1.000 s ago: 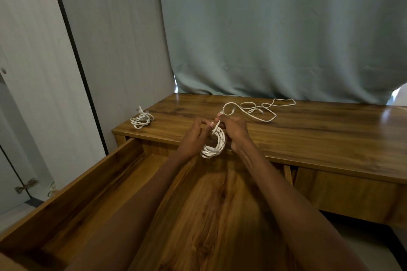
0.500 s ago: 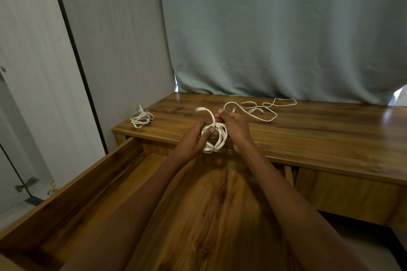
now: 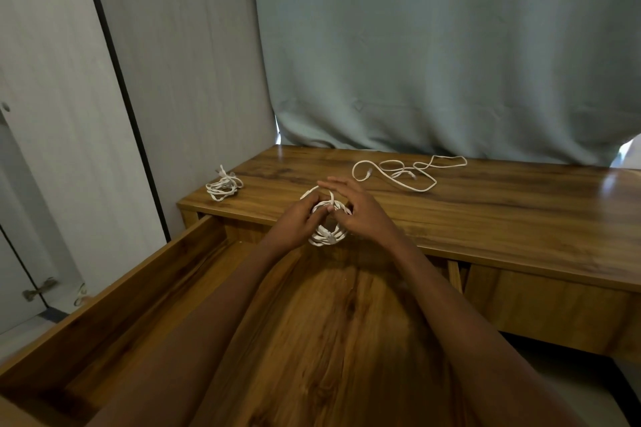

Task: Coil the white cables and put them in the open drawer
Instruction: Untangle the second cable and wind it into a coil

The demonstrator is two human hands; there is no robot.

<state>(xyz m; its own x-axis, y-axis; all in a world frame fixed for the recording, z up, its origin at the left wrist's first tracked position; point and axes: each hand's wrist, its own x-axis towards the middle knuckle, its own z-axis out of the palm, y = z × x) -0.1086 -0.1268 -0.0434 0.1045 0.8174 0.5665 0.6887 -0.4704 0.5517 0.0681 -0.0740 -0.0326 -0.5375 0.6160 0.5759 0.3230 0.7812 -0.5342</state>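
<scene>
Right now, in the head view, the coiled white cable is hanging between both hands, above the far end of the open drawer and just before the counter edge. The left hand is gripping the coil's left side with curled fingers; the right hand is touching its right side, upper fingers extended, apparently guiding the loose tail over the top. Both are equally near. A loose cable is lying far right, a bundled cable far left.
</scene>
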